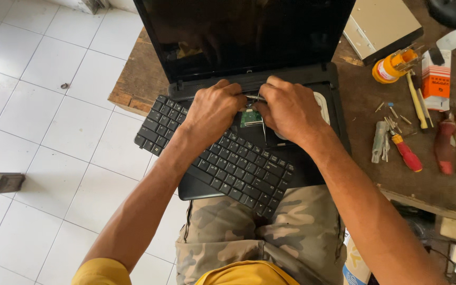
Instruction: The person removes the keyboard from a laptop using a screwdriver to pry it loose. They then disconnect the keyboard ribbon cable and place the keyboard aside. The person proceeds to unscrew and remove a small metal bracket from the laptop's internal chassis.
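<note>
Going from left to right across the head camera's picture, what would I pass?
White tiled floor → detached black keyboard → left hand → right hand → red-handled screwdriver → red-handled pliers. The open laptop spans the middle, so I leave it unplaced.

Head camera looks steeply down, close above the laptop and workbench.

A yellow short-sleeved shirt is worn, its sleeve seen at the near left. Camouflage-patterned trousers in tan, brown and grey are worn. Both forearms are left bare.
</note>
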